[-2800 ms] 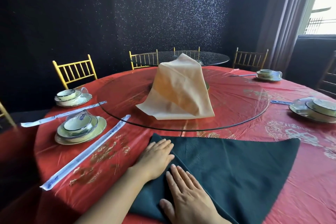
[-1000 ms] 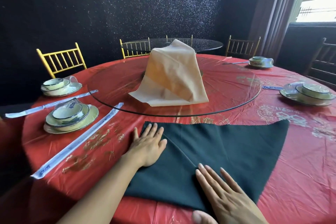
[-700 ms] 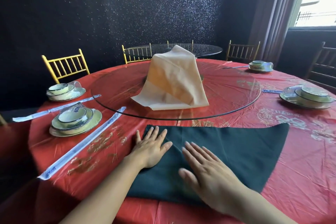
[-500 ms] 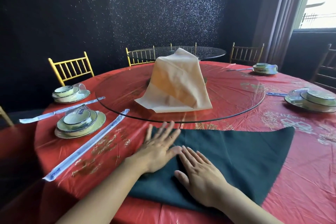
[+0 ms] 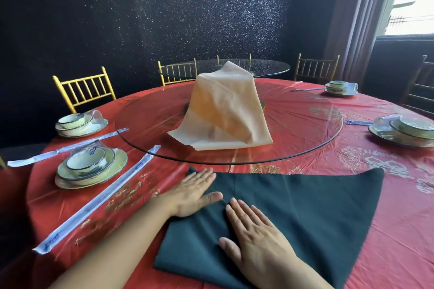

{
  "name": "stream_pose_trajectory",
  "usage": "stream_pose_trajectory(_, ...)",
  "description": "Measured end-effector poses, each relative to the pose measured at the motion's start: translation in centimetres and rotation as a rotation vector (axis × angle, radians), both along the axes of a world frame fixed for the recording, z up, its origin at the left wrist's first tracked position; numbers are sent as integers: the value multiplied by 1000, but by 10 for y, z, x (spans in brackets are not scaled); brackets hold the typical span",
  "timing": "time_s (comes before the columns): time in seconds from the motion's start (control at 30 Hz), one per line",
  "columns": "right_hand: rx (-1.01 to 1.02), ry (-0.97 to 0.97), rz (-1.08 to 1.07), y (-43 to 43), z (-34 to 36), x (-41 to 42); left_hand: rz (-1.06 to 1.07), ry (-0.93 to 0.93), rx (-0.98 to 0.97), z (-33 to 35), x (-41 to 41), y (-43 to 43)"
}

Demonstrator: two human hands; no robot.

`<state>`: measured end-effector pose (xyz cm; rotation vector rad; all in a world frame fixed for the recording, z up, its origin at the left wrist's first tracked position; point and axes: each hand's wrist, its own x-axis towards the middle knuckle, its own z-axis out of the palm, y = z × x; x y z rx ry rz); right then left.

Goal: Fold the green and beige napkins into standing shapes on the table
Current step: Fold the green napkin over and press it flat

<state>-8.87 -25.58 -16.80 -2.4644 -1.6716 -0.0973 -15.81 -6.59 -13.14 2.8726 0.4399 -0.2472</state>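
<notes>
Table [image 5: 399,241] | green napkin [image 5: 305,213], bottom cropped | L hand [image 5: 191,195], R hand [image 5: 256,237] atop

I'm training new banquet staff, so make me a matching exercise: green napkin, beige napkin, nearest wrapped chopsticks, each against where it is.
Things:
1 green napkin
2 beige napkin
3 nearest wrapped chopsticks

Places:
A peaked up on the glass turntable
B lying on the red tablecloth, beside a bowl set
C flat under the left hand and right hand

Pairs: 1-C, 2-A, 3-B.
</notes>
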Motion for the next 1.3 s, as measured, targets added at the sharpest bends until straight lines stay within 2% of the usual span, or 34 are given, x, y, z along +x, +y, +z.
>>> stream_pose_trajectory(0.27, -60, 54, -4, -3, 4, -2, 143, 80, 56, 6, 5, 22)
stream_pose_trajectory(0.33, -95, 51, 1, -4, 3, -3, 161, 37, 72, 9, -4, 5)
stream_pose_trajectory(0.47, -137, 25, 32, -3, -2, -5, 138, -165, 95, -6, -49, -59)
stream_pose_trajectory(0.57, -65, -17, -29, -3, 7, -4, 89, -171, 119, -19, -72, -88)
stream_pose_trajectory(0.63, 24, -65, 48, -2, 5, -1, 90, -144, 155, -21, -72, -89)
stream_pose_trajectory(0.73, -52, -41, 139, -9, 15, -1, 122, -166, 232, -20, -72, -89)
stream_pose_trajectory(0.77, -50, -25, 119, -11, 16, 1, 104, -163, 302, -20, -74, -88)
stream_pose_trajectory(0.83, -16, -94, 48, -18, 9, 12, 154, -48, 284, -22, -72, -88)
stream_pose_trajectory(0.87, -29, -69, -32, -23, 12, 15, 158, -35, 296, -25, -71, -87)
stream_pose_trajectory(0.9, 35, -81, -84, -25, 13, 18, 151, -40, 304, -28, -71, -86)
stream_pose_trajectory(0.93, -11, -45, -93, -28, 14, 21, 152, -36, 291, -28, -73, -87)
stream_pose_trajectory(0.97, 41, -67, -44, -30, 10, 24, 153, -37, 275, -24, -74, -89)
stream_pose_trajectory(1.03, 32, 63, -52, -37, 15, 25, 166, -68, 208, -17, -74, -89)
stream_pose_trajectory(1.07, 16, 64, -81, -40, 19, 29, 118, -144, 205, -20, -74, -87)
stream_pose_trajectory(1.1, 27, 67, -119, -45, 25, 36, 105, -143, 158, -19, -75, -87)
stream_pose_trajectory(1.2, 134, 100, -313, -72, 33, 80, 102, -63, 22, -6, -73, -86)
stream_pose_trajectory(1.3, 291, 195, -614, -106, 40, 137, 149, -108, 18, 9, -62, -86)
